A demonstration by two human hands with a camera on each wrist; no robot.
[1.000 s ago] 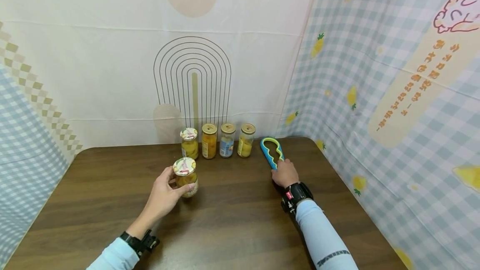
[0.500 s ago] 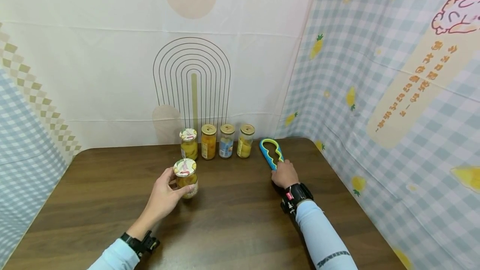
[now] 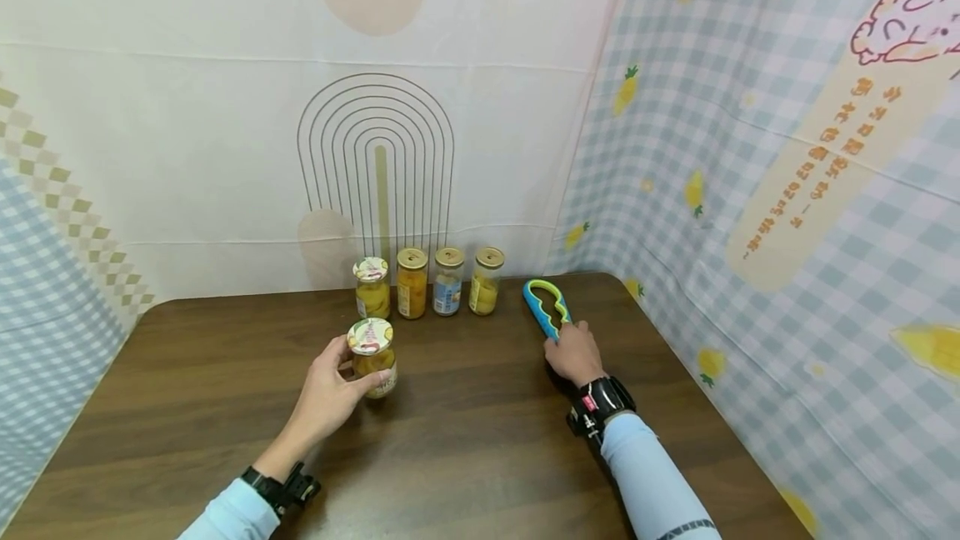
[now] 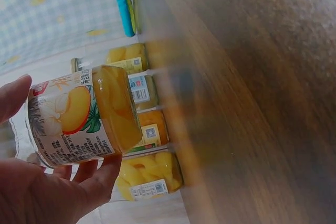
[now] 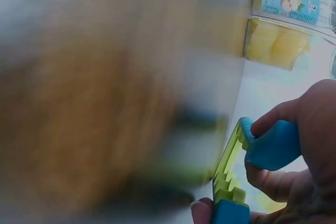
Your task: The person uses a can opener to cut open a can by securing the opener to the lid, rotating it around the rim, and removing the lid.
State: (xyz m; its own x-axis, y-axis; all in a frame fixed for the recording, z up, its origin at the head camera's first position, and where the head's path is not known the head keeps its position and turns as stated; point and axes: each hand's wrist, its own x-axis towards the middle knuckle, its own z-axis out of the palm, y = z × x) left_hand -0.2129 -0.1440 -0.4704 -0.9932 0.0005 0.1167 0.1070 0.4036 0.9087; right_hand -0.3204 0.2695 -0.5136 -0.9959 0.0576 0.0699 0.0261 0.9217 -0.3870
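Note:
My left hand (image 3: 330, 386) grips a glass jar of yellow fruit (image 3: 372, 361) by its side, thumb in front, over the table left of centre. Its lid is white with a printed fruit pattern. In the left wrist view the jar's label (image 4: 71, 116) shows a peach picture, with thumb and fingers around the lid end. At the right, my right hand (image 3: 576, 354) holds a blue and lime-green jar opener (image 3: 542, 298) by its handles, the toothed loop pointing away from me. In the right wrist view, fingers wrap the opener's blue handle (image 5: 275, 145).
Several more jars stand in a row at the table's back edge: a white-lidded jar (image 3: 372, 294), an orange-filled jar (image 3: 412, 286), a blue-labelled jar (image 3: 447, 286) and a pale yellow jar (image 3: 485, 286). Behind the brown table (image 3: 450, 457) hangs a white cloth (image 3: 225, 148); a checked cloth (image 3: 675, 148) hangs at right.
My right hand and the jar opener have shifted very slightly right and toward me. My left hand keeps its hold on the jar. The head view has turned a little.

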